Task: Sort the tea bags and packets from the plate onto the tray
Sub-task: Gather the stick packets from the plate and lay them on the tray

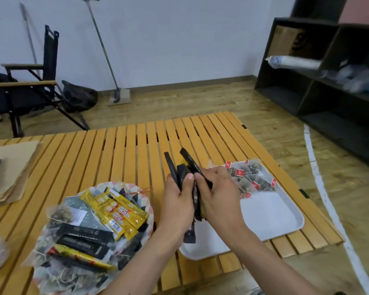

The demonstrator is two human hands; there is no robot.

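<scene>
Left hand (177, 199) and right hand (218, 194) are both grasping black stick packets (180, 175), at the white tray's (285, 222) nine o'clock edge.

The word NESCAFE stood in red letters on two yellow sachets (118, 214) lying on the plate (145, 199) near the front edge of the tabletop (115, 145). The black sachets (83, 233) beside them carried pale print too small to read. The red tags (239, 172) of the tea bags (263, 184) on the tray (285, 227) by the right edge bore white marks that could not be made out.
</scene>
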